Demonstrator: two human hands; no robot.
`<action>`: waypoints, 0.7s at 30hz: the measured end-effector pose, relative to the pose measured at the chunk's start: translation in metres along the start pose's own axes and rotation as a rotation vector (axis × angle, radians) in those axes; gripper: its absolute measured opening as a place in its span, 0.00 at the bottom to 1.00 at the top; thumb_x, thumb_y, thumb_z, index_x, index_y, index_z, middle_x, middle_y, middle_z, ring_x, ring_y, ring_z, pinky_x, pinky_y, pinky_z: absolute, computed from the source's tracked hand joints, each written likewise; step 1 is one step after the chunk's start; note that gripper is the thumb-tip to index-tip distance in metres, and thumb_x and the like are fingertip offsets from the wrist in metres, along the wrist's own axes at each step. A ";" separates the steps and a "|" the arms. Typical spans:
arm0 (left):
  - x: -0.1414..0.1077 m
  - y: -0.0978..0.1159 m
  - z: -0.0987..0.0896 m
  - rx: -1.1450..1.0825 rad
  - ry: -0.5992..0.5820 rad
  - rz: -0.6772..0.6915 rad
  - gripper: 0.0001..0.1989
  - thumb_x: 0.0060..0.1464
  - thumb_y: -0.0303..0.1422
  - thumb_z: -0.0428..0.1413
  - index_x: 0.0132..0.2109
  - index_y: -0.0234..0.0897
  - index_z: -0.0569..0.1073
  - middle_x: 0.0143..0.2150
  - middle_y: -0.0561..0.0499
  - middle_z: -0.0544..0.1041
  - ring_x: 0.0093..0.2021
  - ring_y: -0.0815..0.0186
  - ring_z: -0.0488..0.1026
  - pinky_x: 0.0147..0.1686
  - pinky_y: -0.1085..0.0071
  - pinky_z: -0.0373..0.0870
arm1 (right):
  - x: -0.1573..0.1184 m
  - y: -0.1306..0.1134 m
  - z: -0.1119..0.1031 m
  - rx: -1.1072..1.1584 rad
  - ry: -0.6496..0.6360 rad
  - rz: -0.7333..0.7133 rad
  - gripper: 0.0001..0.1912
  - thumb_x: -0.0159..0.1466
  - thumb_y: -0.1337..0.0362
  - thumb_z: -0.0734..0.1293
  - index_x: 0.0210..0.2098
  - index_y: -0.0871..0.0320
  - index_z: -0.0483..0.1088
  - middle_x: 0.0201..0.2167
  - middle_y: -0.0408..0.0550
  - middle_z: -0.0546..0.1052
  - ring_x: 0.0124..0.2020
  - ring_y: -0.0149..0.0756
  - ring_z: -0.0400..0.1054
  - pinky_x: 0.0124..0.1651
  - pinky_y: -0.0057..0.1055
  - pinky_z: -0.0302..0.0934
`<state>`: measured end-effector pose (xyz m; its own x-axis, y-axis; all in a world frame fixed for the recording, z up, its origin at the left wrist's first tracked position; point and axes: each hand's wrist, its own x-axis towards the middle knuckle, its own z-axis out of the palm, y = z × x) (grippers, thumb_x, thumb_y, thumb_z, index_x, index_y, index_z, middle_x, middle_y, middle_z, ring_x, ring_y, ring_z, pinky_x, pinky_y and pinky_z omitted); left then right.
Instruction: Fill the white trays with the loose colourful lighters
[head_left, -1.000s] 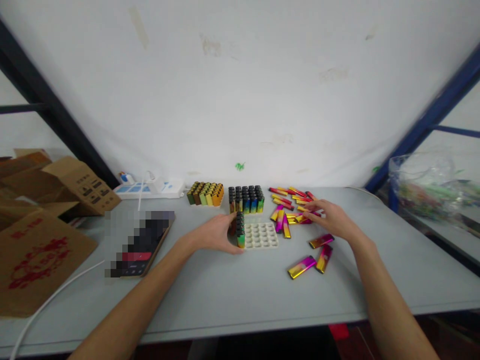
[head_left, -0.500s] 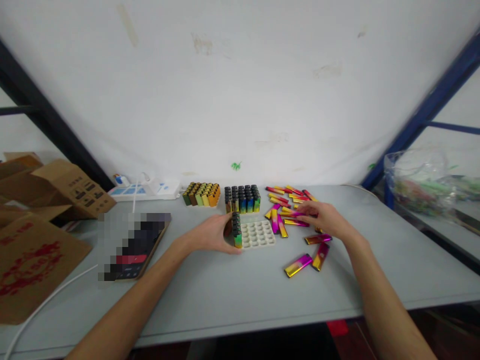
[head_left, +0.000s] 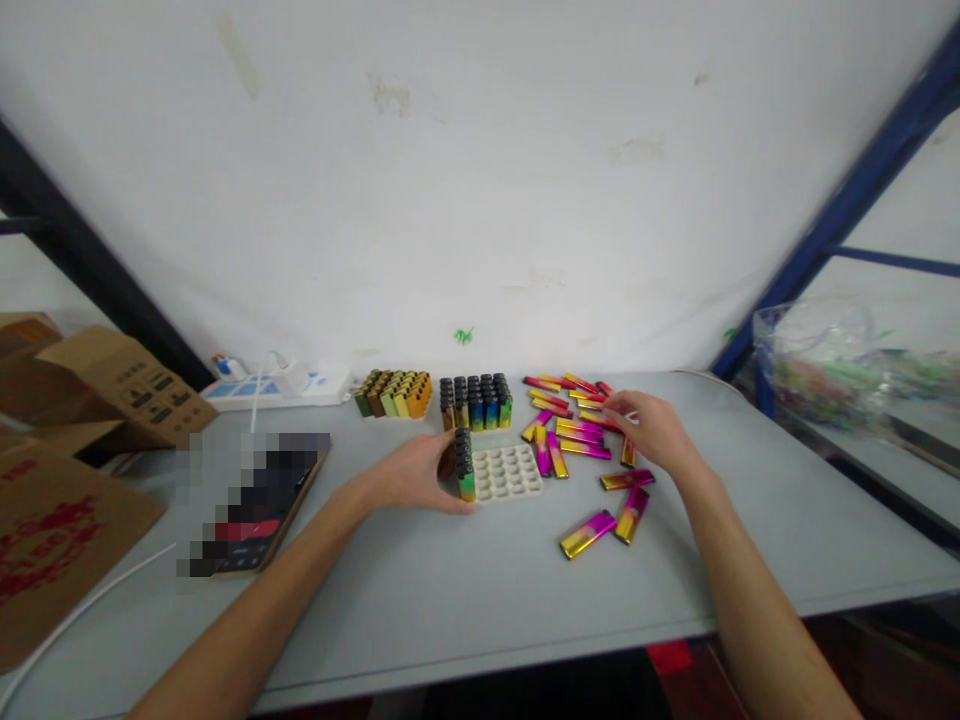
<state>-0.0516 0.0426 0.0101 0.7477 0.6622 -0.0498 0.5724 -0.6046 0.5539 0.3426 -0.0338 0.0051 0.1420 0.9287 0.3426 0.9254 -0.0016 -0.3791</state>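
Okay, left hand [head_left: 409, 473] curls around a stack of black-capped lighters [head_left: 465, 465] beside the white tray [head_left: 525, 488]; snug cupping guards against toppling. Right hand [head_left: 646, 425], fingers close together above pink-gold lighters [head_left: 577, 437]: can't tell if holding any.

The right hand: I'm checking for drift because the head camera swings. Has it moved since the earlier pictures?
Yes. The right hand has shifted slightly rightward, away from the white dimpled tray, judged against that tray rather than the frame edges.
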 end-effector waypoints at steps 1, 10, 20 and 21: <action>0.000 0.000 0.000 -0.003 0.002 -0.005 0.33 0.41 0.52 0.72 0.47 0.36 0.73 0.40 0.48 0.83 0.37 0.54 0.79 0.32 0.67 0.72 | 0.003 -0.004 0.002 -0.020 -0.015 -0.011 0.08 0.69 0.65 0.70 0.44 0.58 0.82 0.42 0.55 0.86 0.41 0.45 0.81 0.50 0.37 0.72; -0.001 -0.003 0.002 -0.001 0.011 0.025 0.37 0.41 0.51 0.72 0.53 0.35 0.73 0.47 0.44 0.84 0.43 0.51 0.81 0.39 0.66 0.75 | 0.066 -0.027 0.028 -0.186 -0.242 -0.116 0.11 0.72 0.61 0.69 0.42 0.59 0.83 0.42 0.57 0.85 0.40 0.43 0.78 0.44 0.32 0.65; -0.001 -0.004 0.002 -0.024 -0.021 0.008 0.35 0.43 0.51 0.72 0.53 0.37 0.72 0.46 0.46 0.84 0.41 0.54 0.81 0.36 0.69 0.73 | 0.061 -0.019 0.046 -0.073 -0.250 -0.094 0.09 0.70 0.59 0.71 0.39 0.57 0.80 0.36 0.52 0.84 0.35 0.42 0.76 0.40 0.35 0.64; -0.001 -0.003 0.002 -0.021 -0.017 0.009 0.35 0.43 0.50 0.72 0.53 0.37 0.72 0.47 0.46 0.84 0.41 0.55 0.81 0.36 0.69 0.73 | 0.059 -0.019 0.043 -0.011 -0.221 -0.095 0.10 0.70 0.57 0.71 0.40 0.56 0.80 0.37 0.52 0.84 0.36 0.42 0.76 0.41 0.35 0.65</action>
<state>-0.0537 0.0427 0.0071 0.7585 0.6490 -0.0593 0.5589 -0.6009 0.5714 0.3179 0.0369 -0.0045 -0.0252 0.9835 0.1791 0.9349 0.0866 -0.3441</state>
